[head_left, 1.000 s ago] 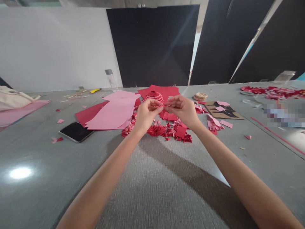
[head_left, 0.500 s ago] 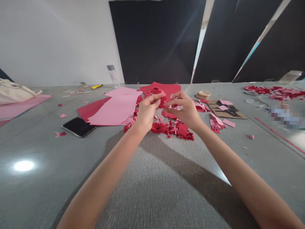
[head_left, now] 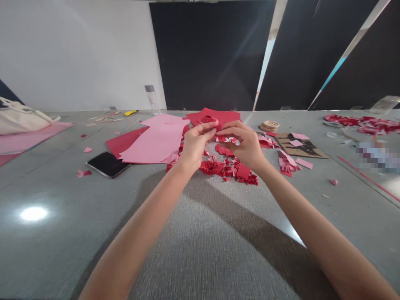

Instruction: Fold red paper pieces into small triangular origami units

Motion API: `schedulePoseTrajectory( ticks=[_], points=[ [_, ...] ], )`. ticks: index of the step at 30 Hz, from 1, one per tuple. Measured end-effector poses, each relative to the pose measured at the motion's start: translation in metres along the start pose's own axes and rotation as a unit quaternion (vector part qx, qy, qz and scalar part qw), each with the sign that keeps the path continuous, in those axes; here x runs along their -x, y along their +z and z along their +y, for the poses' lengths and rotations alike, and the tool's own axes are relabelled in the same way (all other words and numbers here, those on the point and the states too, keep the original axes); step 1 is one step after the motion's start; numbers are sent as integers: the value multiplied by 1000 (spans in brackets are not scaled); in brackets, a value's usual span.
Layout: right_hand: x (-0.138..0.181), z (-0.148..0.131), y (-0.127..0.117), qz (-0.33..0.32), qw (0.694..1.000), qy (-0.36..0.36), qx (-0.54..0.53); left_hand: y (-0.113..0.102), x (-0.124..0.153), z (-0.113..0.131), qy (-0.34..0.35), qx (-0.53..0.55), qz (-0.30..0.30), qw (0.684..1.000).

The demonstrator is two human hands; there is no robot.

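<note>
My left hand holds a round red model of folded paper units, which is mostly hidden behind my fingers. My right hand reaches toward it, with thumb and fingers pinched near my left fingertips. A small folded paper piece may sit in that pinch, but it is too small to tell. Below my hands lies a heap of red paper scraps with a red paper rosette. Stacked pink sheets lie left of my left hand, over red sheets.
A black phone lies left on the grey table. To the right are a wooden spool, a cardboard piece with pink slips, and more red paper. A cloth bag sits far left. Dark panels stand behind.
The red paper ball has sunk lower behind my left hand and is less visible. My hands have come slightly closer together. The whole scene has shifted slightly in view as my head moved.
</note>
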State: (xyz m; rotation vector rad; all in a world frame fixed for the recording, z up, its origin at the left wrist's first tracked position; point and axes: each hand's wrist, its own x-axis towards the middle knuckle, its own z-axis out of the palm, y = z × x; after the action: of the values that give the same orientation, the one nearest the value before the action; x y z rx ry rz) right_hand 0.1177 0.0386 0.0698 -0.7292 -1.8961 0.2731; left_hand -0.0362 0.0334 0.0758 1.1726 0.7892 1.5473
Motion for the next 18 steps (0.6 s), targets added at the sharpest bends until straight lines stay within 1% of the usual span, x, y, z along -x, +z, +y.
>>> schedulePoseTrajectory(
  ticks=[5, 9, 12, 18],
  points=[
    [-2, 5, 0, 38, 999, 32, 5, -3, -1, -3, 25, -43, 10, 999],
    [-2, 6, -3, 52, 998, 34, -1, -3, 0, -5, 37, -77, 20, 996],
    [-3, 4, -5, 58, 998, 30, -13, -2, 1, -4, 28, -59, 22, 998],
    [-7, 5, -6, 50, 997, 47, -31, 2, 2, -6, -4, -4, 35, 999]
  ],
)
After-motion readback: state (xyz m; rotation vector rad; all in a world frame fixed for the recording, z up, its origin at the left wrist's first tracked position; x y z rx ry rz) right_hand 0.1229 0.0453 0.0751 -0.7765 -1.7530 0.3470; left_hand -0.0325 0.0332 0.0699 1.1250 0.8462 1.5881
